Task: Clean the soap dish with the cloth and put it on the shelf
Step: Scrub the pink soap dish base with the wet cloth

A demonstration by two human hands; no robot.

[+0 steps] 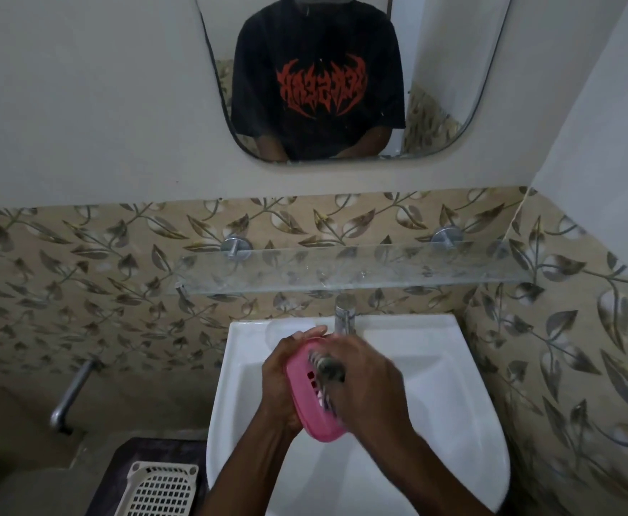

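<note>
Over the white ceramic basin (435, 370), the fingers of the left hand (281, 385) were curled around the long edge of the pink oval plastic soap dish (307, 400), gripping it from the left and holding it tilted above the bowl, clear of the porcelain. The right hand (368, 381) was closed on a dark, blurred wad that I took to be the cloth (327, 366), pressed against the slotted inner face of the dish; the blur suggested rubbing, though the cloth's weave and colour could not be made out.

To do this step well, the left hand needed a firm hold at the rim so the dish did not twist under the pressure, and the cloth had to be worked into the drain slots and the corners, where soap scum tends to lodge. A wet plastic dish would likely be slippery, so keeping it low over the basin seemed wise.

Beyond the hands, a chrome tap (344, 316) stood at the back of the basin. Above it a clear glass shelf (342, 270) on two round metal brackets ran along the leaf-patterned beige tiles (100, 255), bare and spotted with marks, the dish's destination. A rounded mirror (454, 87) hung higher on the plain wall. At lower left sat a cream plastic lattice basket (160, 489), with a metal pipe (70, 392) on the wall nearby.
</note>
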